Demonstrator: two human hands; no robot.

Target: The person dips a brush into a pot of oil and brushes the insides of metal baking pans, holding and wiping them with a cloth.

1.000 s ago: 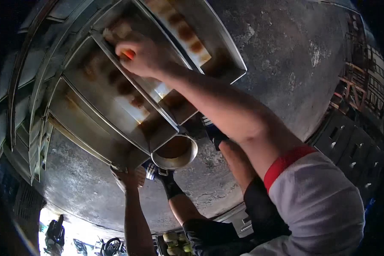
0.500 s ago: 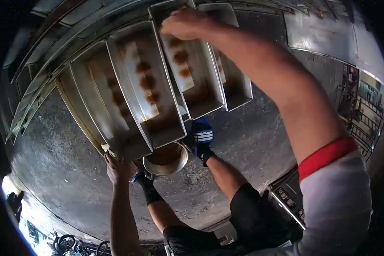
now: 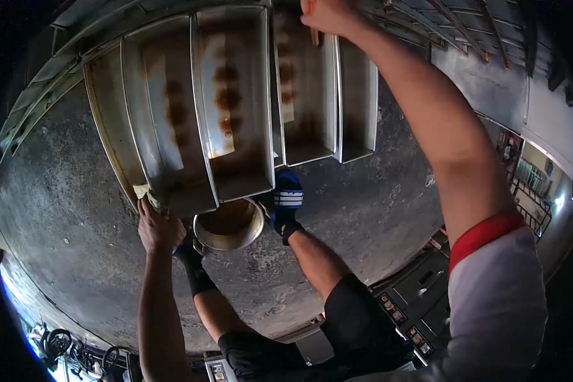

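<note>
Several long metal trays, stained brown inside, lie side by side. At the near left corner of the trays, my left hand is closed on a pale cloth. My right hand is at the top edge of the view, above the far end of the trays; its fingers are closed round something orange-brown, mostly hidden by the hand. Below the trays' near ends stands a round metal pot with brown contents.
My feet in blue striped sandals are on either side of the pot on the grey concrete floor. Metal racks stand at the upper left. Dark cabinets are at the lower right, and bicycles at the lower left.
My right hand has moved from over the middle trays to the far end at the upper right. The view has turned, and my left hand stays at the trays' near left corner.
</note>
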